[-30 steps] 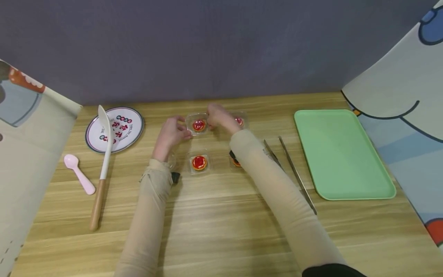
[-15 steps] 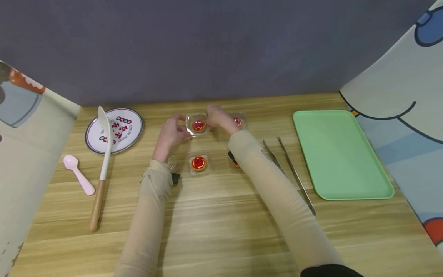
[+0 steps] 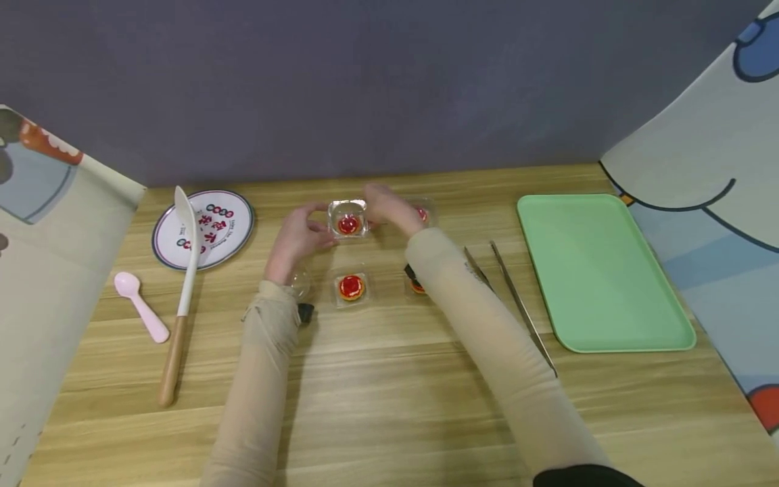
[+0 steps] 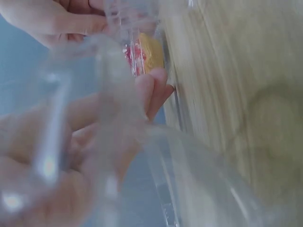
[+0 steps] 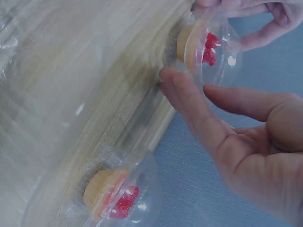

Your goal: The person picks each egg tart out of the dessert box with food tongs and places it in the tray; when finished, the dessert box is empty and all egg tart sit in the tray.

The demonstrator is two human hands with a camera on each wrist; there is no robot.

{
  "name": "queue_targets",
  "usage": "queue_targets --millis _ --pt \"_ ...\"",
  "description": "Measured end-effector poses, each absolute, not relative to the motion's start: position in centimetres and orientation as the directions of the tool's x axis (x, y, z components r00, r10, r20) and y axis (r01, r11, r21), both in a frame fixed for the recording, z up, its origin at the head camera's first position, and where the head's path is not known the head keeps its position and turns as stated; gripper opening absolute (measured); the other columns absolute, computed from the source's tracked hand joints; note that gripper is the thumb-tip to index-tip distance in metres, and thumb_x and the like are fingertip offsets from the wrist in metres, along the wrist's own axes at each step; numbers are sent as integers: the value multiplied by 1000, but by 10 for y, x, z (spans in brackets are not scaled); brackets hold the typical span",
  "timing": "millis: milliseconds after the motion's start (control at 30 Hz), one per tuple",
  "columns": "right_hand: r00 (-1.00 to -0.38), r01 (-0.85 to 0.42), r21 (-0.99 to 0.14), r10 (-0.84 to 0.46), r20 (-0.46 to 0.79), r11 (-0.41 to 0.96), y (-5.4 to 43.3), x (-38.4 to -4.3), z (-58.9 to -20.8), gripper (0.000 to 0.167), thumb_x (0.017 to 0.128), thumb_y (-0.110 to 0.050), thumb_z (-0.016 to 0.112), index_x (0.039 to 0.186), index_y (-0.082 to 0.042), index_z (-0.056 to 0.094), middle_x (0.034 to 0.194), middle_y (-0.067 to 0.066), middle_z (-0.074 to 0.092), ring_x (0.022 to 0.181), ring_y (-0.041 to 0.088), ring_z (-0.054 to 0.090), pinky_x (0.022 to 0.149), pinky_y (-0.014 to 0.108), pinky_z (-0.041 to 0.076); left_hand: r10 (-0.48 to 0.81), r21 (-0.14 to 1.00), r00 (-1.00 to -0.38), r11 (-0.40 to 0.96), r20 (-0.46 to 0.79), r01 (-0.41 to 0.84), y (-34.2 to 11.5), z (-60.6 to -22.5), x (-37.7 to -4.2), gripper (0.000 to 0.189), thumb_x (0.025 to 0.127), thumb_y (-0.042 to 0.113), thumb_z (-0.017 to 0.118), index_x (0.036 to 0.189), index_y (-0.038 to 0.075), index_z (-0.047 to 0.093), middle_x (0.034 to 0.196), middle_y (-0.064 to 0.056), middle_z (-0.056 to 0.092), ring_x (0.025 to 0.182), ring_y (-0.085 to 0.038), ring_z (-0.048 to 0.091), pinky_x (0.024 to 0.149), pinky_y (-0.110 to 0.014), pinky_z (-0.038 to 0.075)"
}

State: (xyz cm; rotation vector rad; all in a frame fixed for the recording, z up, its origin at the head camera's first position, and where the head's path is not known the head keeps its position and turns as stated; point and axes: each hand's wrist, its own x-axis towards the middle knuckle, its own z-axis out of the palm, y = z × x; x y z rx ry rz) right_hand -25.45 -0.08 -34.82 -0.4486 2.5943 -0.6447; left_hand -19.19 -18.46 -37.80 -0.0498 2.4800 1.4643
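Note:
Between both hands is a clear plastic box with a small tart inside, topped in red. My left hand grips its left side, fingertips at the base rim near the tart. From the right, my right hand holds the box, with thumb and fingers either side of the rim in the right wrist view. The box's domed lid stands over the tart there. Another boxed tart lies right behind my right hand. Blurred clear plastic covers part of the left wrist view.
Nearer stand a boxed tart and another tart partly hidden by my right sleeve. Metal tongs and a green tray lie right. At left are a printed plate, a long wooden-handled spoon and a pink spoon.
The held box shifts slightly, its rim catching more light, and the tart shows a little nearer its front edge. Both hands stay almost in place around it.

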Motion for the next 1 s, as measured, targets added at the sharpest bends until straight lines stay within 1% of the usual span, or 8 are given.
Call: queue_targets --millis 133,267,400,500,633,800,900,1000 --pt "-854 -195 -517 -404 -329 834 2 -252 -346 16 93 14 62 90 0 57 88 8 57 78 19 53 70 27 51 113 853 -961 494 -254 -167 -186 -377 -193 69 98 -8 72 160 -2 43 131 -34 66 111 -45 71 95 -39 65" --pt "-859 -203 -501 -399 -321 841 3 -251 -345 11 106 2 56 102 5 66 90 12 66 80 20 58 81 31 56 120 843 -960 514 -254 -159 -185 -375 -193 69 98 -5 73 160 -4 43 140 -33 61 112 -42 71 96 -40 64" --pt "-865 -210 -489 -394 -312 847 2 -250 -345 27 112 -5 49 91 0 64 80 8 65 77 20 60 86 34 58 115 837 -959 522 -260 -165 -185 -373 -193 69 98 -3 74 160 -4 43 151 -32 53 109 -37 72 97 -39 64" --pt "-864 -204 -482 -388 -321 852 2 -251 -344 28 112 -4 50 85 -4 59 79 6 63 74 18 56 76 31 54 114 837 -955 518 -273 -177 -185 -372 -193 69 98 -3 74 160 -3 43 158 -31 47 111 -37 72 101 -40 62" --pt "-856 -181 -484 -379 -351 856 2 -252 -342 17 110 -2 52 103 2 66 99 15 71 78 19 55 73 30 51 115 834 -957 525 -265 -168 -186 -371 -192 69 98 -1 75 159 -4 44 159 -29 47 114 -38 71 109 -43 57" --pt "-860 -189 -482 -381 -339 855 4 -254 -340 27 104 4 55 129 6 65 130 19 69 109 28 64 100 36 57 126 849 -956 501 -264 -168 -186 -370 -192 71 96 -2 77 158 -8 42 156 -29 50 120 -42 68 109 -44 57" --pt "-862 -186 -492 -382 -333 850 4 -255 -339 35 100 7 58 134 7 63 138 19 66 121 31 63 108 39 55 132 849 -955 502 -265 -166 -186 -369 -192 72 96 -1 77 158 -8 41 158 -30 48 126 -43 64 115 -46 52" --pt "-864 -184 -494 -380 -331 850 3 -255 -338 37 97 10 58 133 7 64 138 19 66 118 30 63 105 39 56 129 848 -956 503 -263 -165 -186 -365 -190 70 98 -1 75 159 -8 41 162 -28 44 120 -39 69 118 -45 49"
